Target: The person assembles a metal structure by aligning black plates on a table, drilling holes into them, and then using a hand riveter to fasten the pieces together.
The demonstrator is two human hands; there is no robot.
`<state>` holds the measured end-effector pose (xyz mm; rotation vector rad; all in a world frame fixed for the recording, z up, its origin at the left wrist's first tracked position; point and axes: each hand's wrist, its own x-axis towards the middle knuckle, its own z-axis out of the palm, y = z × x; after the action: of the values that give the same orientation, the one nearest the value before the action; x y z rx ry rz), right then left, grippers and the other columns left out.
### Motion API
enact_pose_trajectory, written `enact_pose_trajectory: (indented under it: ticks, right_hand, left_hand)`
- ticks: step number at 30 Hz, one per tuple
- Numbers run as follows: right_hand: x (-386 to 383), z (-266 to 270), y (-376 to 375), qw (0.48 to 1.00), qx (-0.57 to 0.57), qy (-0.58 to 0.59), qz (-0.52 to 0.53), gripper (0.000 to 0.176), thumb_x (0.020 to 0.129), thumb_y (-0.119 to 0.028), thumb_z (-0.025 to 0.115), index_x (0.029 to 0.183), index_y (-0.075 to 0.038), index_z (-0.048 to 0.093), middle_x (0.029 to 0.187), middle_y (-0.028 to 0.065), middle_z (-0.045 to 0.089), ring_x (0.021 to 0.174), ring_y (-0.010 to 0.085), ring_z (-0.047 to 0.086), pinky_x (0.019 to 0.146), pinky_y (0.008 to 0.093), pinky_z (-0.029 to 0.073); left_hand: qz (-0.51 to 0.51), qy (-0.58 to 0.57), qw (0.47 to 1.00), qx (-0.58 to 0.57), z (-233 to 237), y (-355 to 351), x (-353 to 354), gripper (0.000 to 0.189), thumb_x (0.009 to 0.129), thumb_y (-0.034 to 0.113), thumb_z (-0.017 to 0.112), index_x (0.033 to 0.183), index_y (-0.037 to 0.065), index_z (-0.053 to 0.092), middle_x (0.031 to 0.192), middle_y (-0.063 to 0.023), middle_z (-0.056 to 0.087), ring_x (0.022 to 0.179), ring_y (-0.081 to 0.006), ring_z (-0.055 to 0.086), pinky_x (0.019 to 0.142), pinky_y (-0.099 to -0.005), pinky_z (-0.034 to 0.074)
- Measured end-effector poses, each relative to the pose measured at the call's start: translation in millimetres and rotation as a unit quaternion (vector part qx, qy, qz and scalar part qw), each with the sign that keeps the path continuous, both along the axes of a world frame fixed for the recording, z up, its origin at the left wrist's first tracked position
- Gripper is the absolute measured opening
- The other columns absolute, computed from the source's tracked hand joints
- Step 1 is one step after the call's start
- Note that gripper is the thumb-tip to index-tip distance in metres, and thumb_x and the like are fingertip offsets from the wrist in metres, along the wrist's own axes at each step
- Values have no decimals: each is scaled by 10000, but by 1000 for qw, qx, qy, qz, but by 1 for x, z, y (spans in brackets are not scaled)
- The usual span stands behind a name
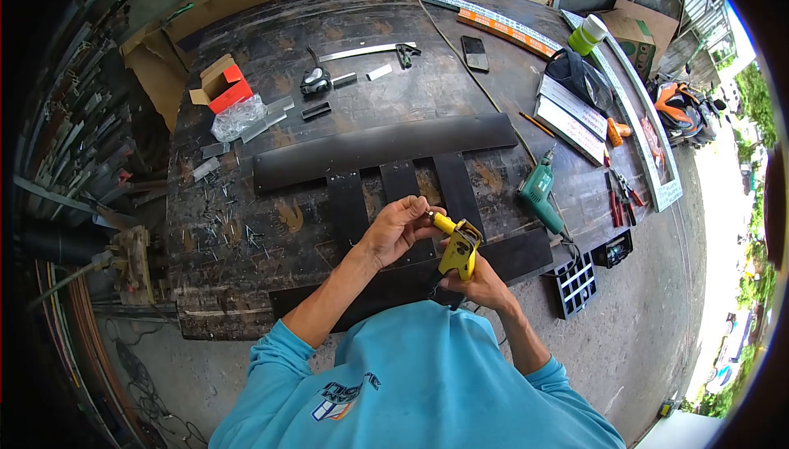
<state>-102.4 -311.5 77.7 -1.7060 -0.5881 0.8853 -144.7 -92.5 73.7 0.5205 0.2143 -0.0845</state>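
My right hand (481, 286) is wrapped round the handle of a yellow hand tool (460, 253), its nose pointing up and left. At the tip of that nose the fingers of my left hand (400, 231) are pinched together; whatever is between them is too small to name. Below both hands lies a dark metal frame: a long upper bar (378, 149), a lower bar (526, 256) and several crosspieces (398, 182) between them. Part of the lower bar is hidden by my arms and the blue shirt.
A green drill (540, 190) lies right of the frame. Loose rivets (246, 227) are scattered at the left. Farther back are a red box (226, 87), a tape measure (315, 79) and a phone (474, 53). Red-handled pliers (615, 207) and an organizer tray (575, 285) are at the right.
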Motion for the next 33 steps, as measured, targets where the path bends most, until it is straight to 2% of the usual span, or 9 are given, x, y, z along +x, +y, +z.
enact_pose_trajectory:
  ticks: [3, 5, 7, 9, 12, 15, 18, 29, 33]
  right_hand:
    - [3, 46, 4, 986, -128, -6, -107, 517, 765, 20, 704, 1233, -32, 490, 1017, 102, 616, 955, 206, 618, 850, 350, 520]
    - [11, 36, -9, 983, -150, -102, -11, 537, 758, 114, 649, 1248, -31, 481, 1029, 124, 630, 923, 194, 645, 745, 309, 565]
    - [12, 61, -3, 992, -89, 91, -25, 538, 760, 86, 676, 1251, -24, 484, 1043, 129, 632, 891, 169, 659, 670, 286, 570]
    - [23, 90, -3, 975, -136, 141, 105, 620, 762, 54, 703, 1318, -16, 437, 1029, 117, 611, 874, 200, 694, 546, 234, 560]
    - [25, 82, -11, 964, -139, 195, 117, 644, 750, 50, 714, 1322, -29, 429, 1041, 115, 575, 848, 178, 679, 511, 232, 553]
    - [32, 75, -3, 960, -133, 231, 89, 608, 733, 29, 739, 1274, -16, 467, 1062, 107, 545, 877, 170, 636, 627, 272, 549]
    - [25, 60, -11, 970, -228, 16, 84, 535, 712, 9, 751, 1200, 7, 531, 1047, 94, 580, 1009, 220, 571, 923, 344, 422]
    - [29, 80, -42, 952, -124, 242, 138, 668, 734, -12, 745, 1320, 32, 428, 1187, 204, 562, 1089, 306, 592, 932, 388, 474]
    - [24, 78, -23, 942, -314, -29, 114, 664, 798, -78, 721, 1369, -31, 385, 1156, 137, 513, 1101, 256, 511, 975, 407, 414]
  left_hand:
    - [81, 53, 995, -3, -10, 0, -1, 143, 946, 197, 590, 928, 56, 598, 1023, -148, 672, 965, -228, 673, 867, -370, 580]
    - [90, 58, 993, -38, -16, -8, -4, 143, 946, 199, 590, 925, 58, 597, 1022, -148, 673, 971, -231, 671, 879, -380, 574]
    - [94, 58, 992, -65, -17, -9, -5, 143, 946, 201, 590, 923, 60, 597, 1021, -149, 674, 978, -234, 669, 890, -389, 569]
    - [64, 24, 995, -74, -11, -16, -14, 147, 944, 209, 594, 921, 63, 598, 1027, -149, 672, 994, -236, 662, 907, -396, 559]
    - [48, 27, 990, -128, -15, -23, -19, 157, 939, 213, 603, 913, 59, 623, 1039, -146, 668, 1011, -233, 652, 934, -395, 544]
    - [38, 38, 983, -177, -35, -25, -17, 187, 942, 217, 597, 927, 37, 645, 1044, -142, 668, 1022, -227, 645, 961, -397, 528]
    - [80, 51, 981, -171, -39, -25, -18, 187, 940, 215, 599, 935, 33, 642, 1039, -142, 668, 1018, -226, 646, 953, -382, 536]
    - [24, 5, 994, -105, -11, -47, -16, 154, 921, 206, 621, 889, 56, 637, 1033, -138, 670, 1007, -232, 654, 922, -394, 556]
    - [42, 33, 984, -169, -22, -48, -6, 165, 928, 206, 610, 933, 46, 646, 1024, -126, 672, 1001, -221, 654, 925, -375, 556]
